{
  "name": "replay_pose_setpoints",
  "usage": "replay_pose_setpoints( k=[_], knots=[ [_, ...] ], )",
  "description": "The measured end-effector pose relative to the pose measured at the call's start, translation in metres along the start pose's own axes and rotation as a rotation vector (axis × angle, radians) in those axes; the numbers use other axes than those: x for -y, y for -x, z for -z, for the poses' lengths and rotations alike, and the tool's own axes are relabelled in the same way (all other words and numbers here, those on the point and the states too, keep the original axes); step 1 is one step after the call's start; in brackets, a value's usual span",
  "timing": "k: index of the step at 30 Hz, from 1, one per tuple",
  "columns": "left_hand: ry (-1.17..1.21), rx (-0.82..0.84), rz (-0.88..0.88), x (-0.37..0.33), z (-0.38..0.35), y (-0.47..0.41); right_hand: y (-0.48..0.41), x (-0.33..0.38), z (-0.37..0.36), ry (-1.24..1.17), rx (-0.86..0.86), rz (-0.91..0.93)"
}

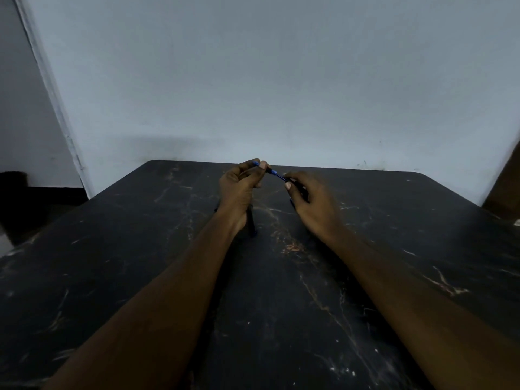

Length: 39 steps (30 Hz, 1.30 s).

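We see left hand (239, 184) and right hand (309, 198) each pinching an end of the blue pen (274, 173) above the dark table (112, 249), likely to twist it apart

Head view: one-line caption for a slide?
A slim blue pen pinched at its ends by the left hand and the right hand above a dark marbled table, pale wall behind.
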<state>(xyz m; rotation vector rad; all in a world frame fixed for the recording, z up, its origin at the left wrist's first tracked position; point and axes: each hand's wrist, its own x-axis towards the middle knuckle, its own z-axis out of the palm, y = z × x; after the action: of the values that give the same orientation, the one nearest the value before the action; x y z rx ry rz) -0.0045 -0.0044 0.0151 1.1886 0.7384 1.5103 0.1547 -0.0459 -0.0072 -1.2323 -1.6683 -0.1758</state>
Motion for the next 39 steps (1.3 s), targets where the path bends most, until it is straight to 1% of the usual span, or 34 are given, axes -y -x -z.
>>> replay_pose_setpoints(
  k=[2,6,9,11,12,14,17,19,20,22,25,28,34,39],
  knots=[
    [-0.017,-0.042,0.019,-0.001,0.002,-0.001,0.000,0.002,0.002,0.016,0.018,0.013],
    [0.036,-0.124,0.020,-0.003,0.004,-0.003,0.002,0.007,0.005,0.038,0.024,0.011],
    [-0.009,-0.173,-0.038,-0.006,0.014,-0.010,0.004,0.008,0.008,0.030,0.024,-0.032],
    [-0.091,-0.188,-0.097,-0.007,0.023,-0.014,0.004,0.008,0.010,0.035,0.014,-0.062],
    [-0.166,-0.201,-0.133,-0.007,0.028,-0.016,0.003,0.008,0.010,0.039,0.005,-0.069],
    [-0.408,-0.201,-0.184,-0.006,0.040,-0.020,0.003,0.008,0.010,0.041,-0.010,-0.068],
    [-0.749,-0.102,-0.148,-0.001,0.057,-0.022,0.003,0.008,0.009,0.028,-0.011,-0.067],
    [-0.971,-0.073,-0.125,0.000,0.063,-0.020,0.003,0.007,0.008,0.016,-0.008,-0.068],
    [-1.060,-0.075,-0.130,0.000,0.065,-0.019,0.003,0.007,0.008,0.014,-0.009,-0.066],
    [-1.142,-0.079,-0.129,0.000,0.065,-0.018,0.003,0.006,0.008,0.014,-0.006,-0.066],
    [-1.146,-0.044,-0.075,0.002,0.066,-0.020,0.003,0.005,0.008,0.002,-0.007,-0.077],
    [-1.126,-0.020,-0.080,0.004,0.067,-0.022,0.003,0.005,0.008,-0.010,-0.006,-0.082],
    [-1.085,-0.061,-0.130,0.008,0.068,-0.025,0.003,0.002,0.007,-0.035,-0.011,-0.101],
    [-1.066,-0.080,-0.120,0.010,0.067,-0.028,0.003,-0.001,0.005,-0.088,-0.011,-0.150]
  ],
)
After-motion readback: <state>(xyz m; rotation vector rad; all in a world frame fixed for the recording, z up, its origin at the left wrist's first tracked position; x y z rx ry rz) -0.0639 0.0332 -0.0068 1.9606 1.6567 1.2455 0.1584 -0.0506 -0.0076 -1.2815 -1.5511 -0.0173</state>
